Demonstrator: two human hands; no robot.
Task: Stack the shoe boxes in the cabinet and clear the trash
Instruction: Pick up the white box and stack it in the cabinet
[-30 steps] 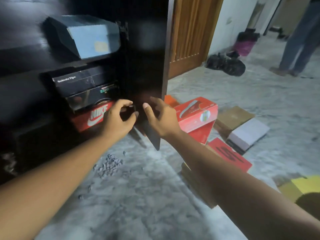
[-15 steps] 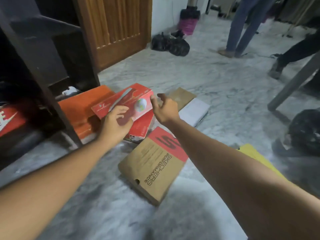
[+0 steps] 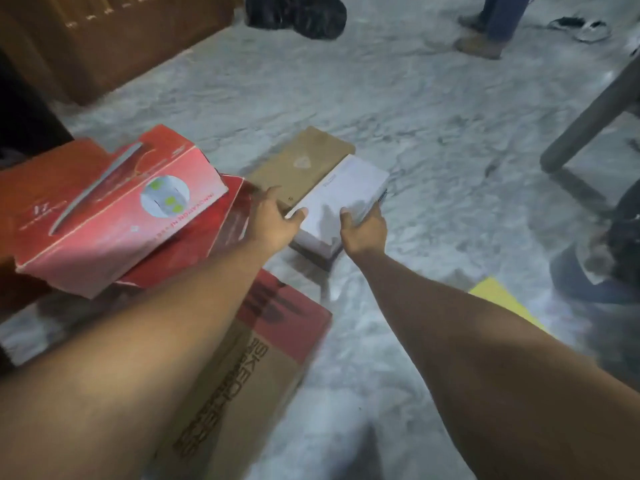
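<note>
A white shoe box [image 3: 341,199] lies on the marble floor, next to a plain brown box [image 3: 303,164]. My right hand [image 3: 363,230] grips its near right corner, thumb on the lid. My left hand [image 3: 273,220] is at its near left corner, thumb touching the lid and fingers spread along the side. To the left a red box [image 3: 114,209] lies tilted on top of another red box [image 3: 204,233]. A brown and red Skechers box [image 3: 249,368] lies under my left forearm. The cabinet is out of view apart from a dark edge [image 3: 20,112] at the far left.
Black trash bags [image 3: 298,12] lie at the back by a wooden door [image 3: 114,39]. A person's legs and shoe [image 3: 485,39] stand at the back right. A grey furniture leg [image 3: 595,116] slants at the right, with a dark bag [image 3: 623,237] below it. A yellow sheet [image 3: 498,299] lies at the right.
My view swung right and down, away from the cabinet. Both hands left the red box and reached forward to the white box, taking it at its near corners.
</note>
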